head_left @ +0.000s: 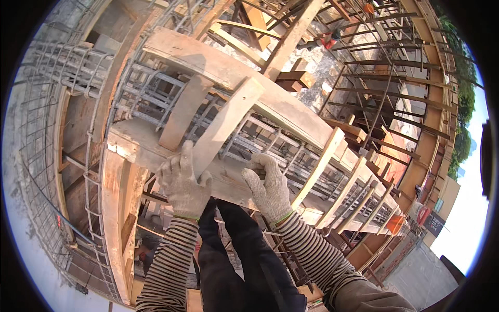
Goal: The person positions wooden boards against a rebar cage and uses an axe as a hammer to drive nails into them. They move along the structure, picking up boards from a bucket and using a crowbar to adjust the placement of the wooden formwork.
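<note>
A wooden beam form [208, 60] with weathered plank sides runs diagonally below me, with tied steel rebar [153, 96] inside and short wooden crosspieces over it. My left hand [184, 187], in a pale knit glove, rests on the near plank and the lower end of a pale crosspiece [228, 119], fingers bent around it. My right hand [267, 187], also gloved, is just right of that crosspiece over the near plank, with fingers curled and thumb drawn in; what they hold, if anything, I cannot make out. Another narrow crosspiece [317, 166] lies to its right.
Rebar cages [67, 67] and mesh [39, 151] line the left side. Below and beyond are timber props and joists [395, 93], loose wood blocks [293, 80] and a person in red [327, 40]. My legs in dark trousers show beneath the form, over a drop.
</note>
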{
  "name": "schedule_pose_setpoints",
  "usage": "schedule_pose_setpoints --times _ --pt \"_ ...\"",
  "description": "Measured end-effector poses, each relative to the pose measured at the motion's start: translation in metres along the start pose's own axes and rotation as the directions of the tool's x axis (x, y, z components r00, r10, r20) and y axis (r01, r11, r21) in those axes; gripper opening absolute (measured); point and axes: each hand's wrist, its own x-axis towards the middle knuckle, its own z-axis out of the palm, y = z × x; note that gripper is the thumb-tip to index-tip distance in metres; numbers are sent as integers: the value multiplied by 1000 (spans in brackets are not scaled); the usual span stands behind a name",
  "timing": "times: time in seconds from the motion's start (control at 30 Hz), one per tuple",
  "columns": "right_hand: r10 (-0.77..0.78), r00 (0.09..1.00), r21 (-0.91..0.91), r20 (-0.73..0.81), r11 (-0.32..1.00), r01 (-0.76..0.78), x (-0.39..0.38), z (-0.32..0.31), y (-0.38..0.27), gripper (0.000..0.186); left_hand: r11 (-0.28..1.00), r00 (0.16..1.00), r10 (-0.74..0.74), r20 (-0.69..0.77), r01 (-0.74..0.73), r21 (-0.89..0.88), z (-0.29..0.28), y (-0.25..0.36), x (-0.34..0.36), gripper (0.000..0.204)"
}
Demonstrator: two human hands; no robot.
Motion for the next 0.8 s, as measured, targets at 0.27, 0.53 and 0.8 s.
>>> schedule_pose_setpoints --times 0.27,0.53,0.8 --pt "-27 811 -394 -585 883 -255 -150 -145 157 44 983 999 23 -36 -16 184 19 13 -15 89" --pt "356 526 -190 -773 661 -726 -159 -256 290 51 969 998 56 -8 -53 243 34 8 -8 97" --pt "365 334 100 -869 791 -604 -155 -298 335 42 998 978 -6 -211 19 58 3 -70 -36 62"
